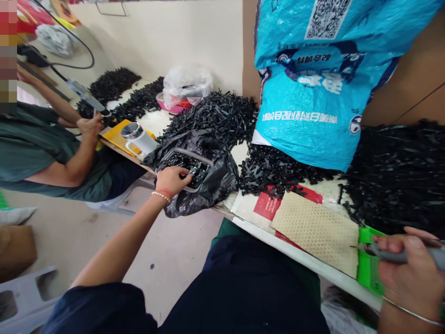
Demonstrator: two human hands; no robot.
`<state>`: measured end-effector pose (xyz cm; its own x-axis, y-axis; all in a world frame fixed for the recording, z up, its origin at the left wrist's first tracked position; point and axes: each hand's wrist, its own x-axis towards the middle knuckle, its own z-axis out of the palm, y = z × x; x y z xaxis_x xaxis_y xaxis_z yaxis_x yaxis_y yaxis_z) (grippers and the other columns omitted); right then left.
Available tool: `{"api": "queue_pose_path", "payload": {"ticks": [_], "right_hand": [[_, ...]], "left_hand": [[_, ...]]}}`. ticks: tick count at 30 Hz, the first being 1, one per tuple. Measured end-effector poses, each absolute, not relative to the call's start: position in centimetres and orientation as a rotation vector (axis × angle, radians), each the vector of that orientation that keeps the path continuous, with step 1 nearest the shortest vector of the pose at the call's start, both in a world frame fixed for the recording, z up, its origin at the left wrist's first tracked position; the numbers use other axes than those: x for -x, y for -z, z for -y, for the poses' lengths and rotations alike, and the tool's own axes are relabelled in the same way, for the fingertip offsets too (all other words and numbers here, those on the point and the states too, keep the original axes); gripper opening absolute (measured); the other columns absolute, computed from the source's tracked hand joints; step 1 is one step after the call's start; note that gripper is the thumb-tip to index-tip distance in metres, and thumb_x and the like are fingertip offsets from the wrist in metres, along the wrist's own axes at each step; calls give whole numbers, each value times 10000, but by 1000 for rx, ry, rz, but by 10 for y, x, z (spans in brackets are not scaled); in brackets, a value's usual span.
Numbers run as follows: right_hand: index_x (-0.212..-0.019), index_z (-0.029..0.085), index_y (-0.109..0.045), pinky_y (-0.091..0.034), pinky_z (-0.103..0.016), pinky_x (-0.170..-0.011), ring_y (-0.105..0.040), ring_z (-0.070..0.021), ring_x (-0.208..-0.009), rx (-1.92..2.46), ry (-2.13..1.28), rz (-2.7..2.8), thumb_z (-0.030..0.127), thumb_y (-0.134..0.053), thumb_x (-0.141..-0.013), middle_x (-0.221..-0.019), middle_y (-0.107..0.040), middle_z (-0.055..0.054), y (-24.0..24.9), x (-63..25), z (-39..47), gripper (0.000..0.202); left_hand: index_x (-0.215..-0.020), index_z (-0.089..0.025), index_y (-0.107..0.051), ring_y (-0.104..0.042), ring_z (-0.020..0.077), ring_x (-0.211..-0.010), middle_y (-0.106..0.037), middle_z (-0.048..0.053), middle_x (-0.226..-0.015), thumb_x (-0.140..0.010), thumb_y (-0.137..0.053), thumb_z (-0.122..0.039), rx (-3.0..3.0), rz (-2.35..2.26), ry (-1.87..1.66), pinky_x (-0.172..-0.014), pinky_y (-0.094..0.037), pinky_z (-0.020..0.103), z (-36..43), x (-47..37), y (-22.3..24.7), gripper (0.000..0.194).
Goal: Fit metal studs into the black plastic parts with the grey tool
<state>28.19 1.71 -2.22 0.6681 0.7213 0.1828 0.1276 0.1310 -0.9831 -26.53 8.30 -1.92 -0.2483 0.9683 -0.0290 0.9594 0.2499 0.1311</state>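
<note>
The left hand [174,180] was lowered into a clear container [205,159], by whose rim a heap of small dark, shiny pieces [200,175] was enclosed. These pieces were touched by its fingertips; whether one was pinched between them could not be told. The container was surrounded by a black plastic bag [224,185], which was spread near the front edge of the table [257,227].

In the right hand [405,262], a grey pen-shaped tool [391,254] was gripped, with the fingers wrapped about its body. Its thin tip was pointed to the left, above the edge of a beige honeycomb-patterned mat [316,232]. Just beside this mat, a green basket [370,276] was placed, partly covered by the hand.

Farther back, heaps of black strips [212,116] were seen, and between them a blue sack [313,106] was stood. At the left, a similar tool [86,97] was held by a co-worker [45,148].
</note>
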Motion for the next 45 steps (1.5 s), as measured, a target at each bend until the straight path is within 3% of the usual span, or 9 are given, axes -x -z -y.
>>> {"api": "queue_pose_path", "payload": {"ticks": [4, 14, 19, 26, 33, 39, 43, 45], "right_hand": [[-834, 263, -629, -378, -420, -603, -380, -172, -465, 1319, -608, 733, 268, -682, -540, -455, -440, 67, 22, -281, -18, 299], [-843, 243, -610, -397, -368, -586, -390, -151, -436, 1305, -655, 743, 291, -670, -550, -456, -464, 95, 22, -275, -28, 303], [-839, 231, -617, -404, -347, -544, -391, -145, -419, 1264, -657, 757, 275, -653, -546, -437, -474, 95, 25, -273, -28, 299], [-817, 236, -610, -389, -372, -570, -383, -145, -430, 1298, -646, 733, 265, -669, -544, -435, -462, 87, 23, -273, -24, 281], [-841, 242, -604, -383, -385, -591, -385, -152, -448, 1303, -635, 740, 289, -677, -561, -453, -456, 84, 25, -275, -23, 293], [-877, 211, -575, -426, -345, -582, -424, -125, -445, 1268, -586, 785, 343, -716, -598, -472, -466, 94, 13, -274, -21, 339], [-1029, 198, -571, -520, -367, -725, -516, -130, -580, 1254, -529, 843, 346, -718, -663, -612, -531, 70, 5, -278, -20, 422], [-1164, 210, -530, -537, -411, -860, -585, -146, -722, 1293, -469, 869, 356, -737, -670, -812, -606, 25, 5, -280, -16, 555]], "left_hand": [[-929, -219, -809, -704, 270, -871, -787, 62, -950, -815, -608, -491, -1748, -2373, -262, -702, -464, 346, -84, 275, 26, 357], [-954, -183, -807, -677, 233, -754, -791, 76, -897, -810, -607, -527, -1741, -2202, -666, -717, -503, 331, -75, 279, 23, 423], [-938, -226, -798, -693, 275, -913, -788, 74, -993, -876, -573, -469, -2091, -2212, -488, -849, -466, 395, -66, 245, 17, 337], [-983, -247, -787, -663, 317, -976, -767, 94, -1006, -918, -536, -483, -2126, -2346, -228, -859, -405, 445, -63, 230, 23, 351], [-1046, -262, -779, -649, 319, -1012, -760, 94, -1050, -976, -438, -516, -2126, -2381, -206, -903, -379, 460, -61, 231, 27, 431], [-1203, -206, -718, -662, 346, -1046, -746, 130, -1126, -989, -408, -492, -2101, -2391, -383, -889, -402, 464, -52, 226, 8, 473], [-1210, -244, -708, -668, 309, -1044, -742, 113, -1144, -988, -440, -455, -2247, -2155, -576, -936, -414, 453, -40, 179, -1, 407], [-1212, -269, -705, -665, 292, -1055, -739, 95, -1160, -985, -464, -404, -2338, -1916, -573, -947, -426, 445, -41, 141, 4, 357]]}}
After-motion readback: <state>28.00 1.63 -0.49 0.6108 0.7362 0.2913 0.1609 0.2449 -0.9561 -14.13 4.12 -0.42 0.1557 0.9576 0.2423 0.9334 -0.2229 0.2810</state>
